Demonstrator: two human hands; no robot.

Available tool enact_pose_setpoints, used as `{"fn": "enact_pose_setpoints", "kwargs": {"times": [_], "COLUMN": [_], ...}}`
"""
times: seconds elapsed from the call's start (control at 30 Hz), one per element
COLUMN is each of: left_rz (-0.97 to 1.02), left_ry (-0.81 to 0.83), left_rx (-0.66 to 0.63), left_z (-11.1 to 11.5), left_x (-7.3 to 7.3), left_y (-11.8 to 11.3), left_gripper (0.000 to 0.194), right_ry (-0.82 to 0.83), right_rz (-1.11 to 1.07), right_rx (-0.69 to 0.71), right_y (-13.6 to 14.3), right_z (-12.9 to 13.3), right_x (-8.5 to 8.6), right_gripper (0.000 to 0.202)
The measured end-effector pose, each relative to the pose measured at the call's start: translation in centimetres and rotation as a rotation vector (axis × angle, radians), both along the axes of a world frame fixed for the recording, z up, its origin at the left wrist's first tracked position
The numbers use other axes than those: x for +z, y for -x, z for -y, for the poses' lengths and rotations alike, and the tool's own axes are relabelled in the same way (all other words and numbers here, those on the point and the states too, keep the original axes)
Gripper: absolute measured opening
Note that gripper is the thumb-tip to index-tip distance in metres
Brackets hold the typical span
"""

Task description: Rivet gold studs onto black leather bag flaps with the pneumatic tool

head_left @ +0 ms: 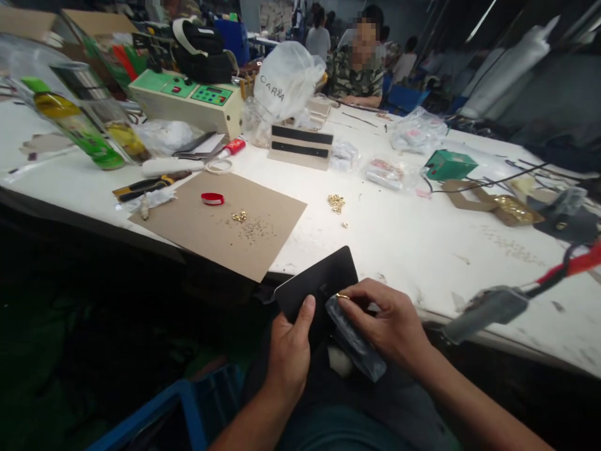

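Left hand [288,354] grips the black panel [319,285], thumb pressed on its face. Right hand [392,326] has its fingers pinched on a small gold fitting [342,295] at the desk [422,244] edge.

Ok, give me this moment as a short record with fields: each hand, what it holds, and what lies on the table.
left hand: left hand grips the black panel, thumb on its face
right hand: right hand pinches a small gold fitting at the panel, with a grey tool under the palm
table: cardboard sheet with red ring; pile of gold fittings
background: seated person across the table
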State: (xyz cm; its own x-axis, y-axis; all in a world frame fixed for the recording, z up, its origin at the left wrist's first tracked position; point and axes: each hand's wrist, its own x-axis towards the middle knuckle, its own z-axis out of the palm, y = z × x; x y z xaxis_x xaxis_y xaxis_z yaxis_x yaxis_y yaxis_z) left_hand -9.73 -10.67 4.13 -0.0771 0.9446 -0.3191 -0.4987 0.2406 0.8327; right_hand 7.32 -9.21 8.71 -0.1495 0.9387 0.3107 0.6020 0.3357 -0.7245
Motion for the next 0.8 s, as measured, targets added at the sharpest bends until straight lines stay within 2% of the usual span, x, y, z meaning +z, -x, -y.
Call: {"fn": "enact_pose_setpoints", "kwargs": {"times": [0.2,0.5,0.63,0.8], "left_rz": [-0.246,-0.528,-0.592,-0.590], "left_ry": [-0.048,-0.198,-0.266,-0.317], "left_rx": [-0.092,-0.236,-0.289,-0.320], "left_z": [2.3,5.4,6.2,6.7], "left_x": [1.2,3.3,3.9,4.6], "left_y": [-2.8,-6.3,-7.1,-7.8], "left_gripper": [0.048,0.043,0.045,0.047], "right_ry": [-0.091,-0.248,-0.298,-0.381], "right_rz": [-0.041,0.018,0.051,0.144], "right_rx": [-0.037,-0.075,-0.160,-0.273], "right_y": [-2.5,-6.1,-7.1,-7.4], "right_z": [2.7,5.7,6.6,7.5], "right_x": [0.2,-0.3,-0.2,0.9], "right_gripper": [0.008,0.009,0.007,0.001]}}
